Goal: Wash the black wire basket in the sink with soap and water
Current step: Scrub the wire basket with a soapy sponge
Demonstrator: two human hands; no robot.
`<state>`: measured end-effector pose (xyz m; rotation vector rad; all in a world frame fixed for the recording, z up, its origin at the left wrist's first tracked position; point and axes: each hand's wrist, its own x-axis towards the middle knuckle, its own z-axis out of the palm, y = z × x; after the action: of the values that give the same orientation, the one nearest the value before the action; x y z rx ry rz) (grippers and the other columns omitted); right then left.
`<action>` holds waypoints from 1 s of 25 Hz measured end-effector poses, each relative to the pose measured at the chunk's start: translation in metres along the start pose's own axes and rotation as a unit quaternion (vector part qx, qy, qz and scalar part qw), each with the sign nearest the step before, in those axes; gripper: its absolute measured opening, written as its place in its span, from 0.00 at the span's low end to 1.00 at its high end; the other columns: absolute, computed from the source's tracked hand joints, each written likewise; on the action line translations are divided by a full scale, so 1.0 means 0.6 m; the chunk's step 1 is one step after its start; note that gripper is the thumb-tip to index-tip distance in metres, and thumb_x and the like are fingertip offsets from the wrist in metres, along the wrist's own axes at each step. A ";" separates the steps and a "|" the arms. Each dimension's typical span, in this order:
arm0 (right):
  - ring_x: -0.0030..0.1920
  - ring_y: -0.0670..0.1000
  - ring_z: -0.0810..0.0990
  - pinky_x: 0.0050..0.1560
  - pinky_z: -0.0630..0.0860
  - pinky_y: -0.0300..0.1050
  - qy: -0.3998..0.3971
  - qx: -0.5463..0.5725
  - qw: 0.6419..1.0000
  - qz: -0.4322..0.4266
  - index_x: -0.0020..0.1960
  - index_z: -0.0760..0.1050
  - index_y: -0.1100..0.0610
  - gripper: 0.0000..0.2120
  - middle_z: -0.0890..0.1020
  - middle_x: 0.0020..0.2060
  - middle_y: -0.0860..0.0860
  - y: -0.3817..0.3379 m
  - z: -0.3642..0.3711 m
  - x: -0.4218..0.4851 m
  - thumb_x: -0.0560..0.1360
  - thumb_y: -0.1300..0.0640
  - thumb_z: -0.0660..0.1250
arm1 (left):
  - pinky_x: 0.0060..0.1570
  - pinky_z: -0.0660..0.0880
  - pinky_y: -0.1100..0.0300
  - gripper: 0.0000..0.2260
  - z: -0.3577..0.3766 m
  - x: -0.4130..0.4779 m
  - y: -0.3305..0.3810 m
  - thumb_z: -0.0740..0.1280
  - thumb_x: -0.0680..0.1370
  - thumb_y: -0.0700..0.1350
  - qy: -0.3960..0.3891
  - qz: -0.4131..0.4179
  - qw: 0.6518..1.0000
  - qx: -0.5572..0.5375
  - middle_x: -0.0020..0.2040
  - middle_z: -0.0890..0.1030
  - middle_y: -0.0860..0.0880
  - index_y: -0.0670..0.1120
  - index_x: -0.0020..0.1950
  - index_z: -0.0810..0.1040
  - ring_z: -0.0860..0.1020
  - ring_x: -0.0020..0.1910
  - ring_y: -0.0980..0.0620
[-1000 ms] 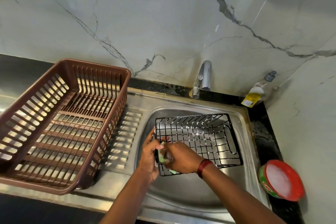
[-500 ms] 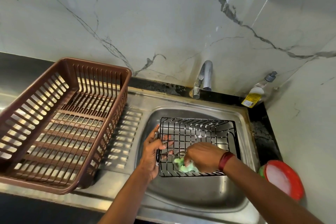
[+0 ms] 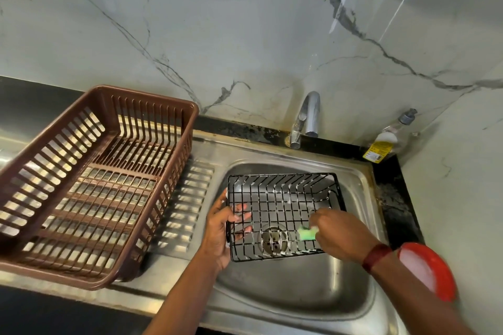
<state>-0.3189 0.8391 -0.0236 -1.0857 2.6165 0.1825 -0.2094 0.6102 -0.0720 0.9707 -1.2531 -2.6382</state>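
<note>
Inside sink [image 3: 356, 179], soapy basket [image 3: 283, 198].

Brown plastic crate [image 3: 89, 185] on the drainboard [image 3: 190, 198], clear pump bottle [image 3: 389, 139] in the corner

Your counter [image 3: 32, 310] is a dark slab running along the lower left of the frame and up the right side, with a steel sink unit [image 3: 245, 152] set into it. On the ribbed drainboard at left you have a brown plastic basket [image 3: 89, 182]. At upper right, a clear pump bottle [image 3: 389, 139] leans in the corner. At lower right sits a red tub [image 3: 430, 269] of white soap.
</note>
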 end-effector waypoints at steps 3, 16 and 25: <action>0.36 0.43 0.75 0.35 0.72 0.33 0.133 0.102 0.985 0.038 0.60 0.70 0.53 0.11 0.80 0.50 0.48 -0.029 0.010 -0.028 0.78 0.58 0.58 | 0.49 0.80 0.45 0.31 -0.002 -0.003 -0.005 0.66 0.61 0.43 0.030 -0.049 0.997 -0.044 0.50 0.84 0.40 0.45 0.65 0.77 0.82 0.49 0.41; 0.20 0.44 0.68 0.21 0.58 0.32 0.387 0.258 0.866 0.184 0.49 0.76 0.58 0.08 0.70 0.24 0.43 -0.059 0.017 -0.003 0.76 0.59 0.59 | 0.57 0.79 0.36 0.47 -0.008 -0.042 -0.005 0.76 0.64 0.69 -0.012 -0.216 0.975 0.042 0.76 0.63 0.37 0.52 0.77 0.63 0.71 0.64 0.36; 0.30 0.45 0.75 0.27 0.62 0.35 0.319 0.338 0.863 0.196 0.47 0.71 0.52 0.07 0.79 0.32 0.50 -0.024 0.005 0.005 0.77 0.63 0.62 | 0.64 0.72 0.49 0.60 -0.008 -0.044 -0.020 0.83 0.46 0.65 -0.019 -0.063 0.983 0.173 0.68 0.76 0.45 0.48 0.74 0.68 0.74 0.65 0.46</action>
<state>-0.3097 0.8275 -0.0274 -0.3795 3.0095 -1.1149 -0.1833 0.6231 -0.0692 1.0786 -1.7579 -2.5913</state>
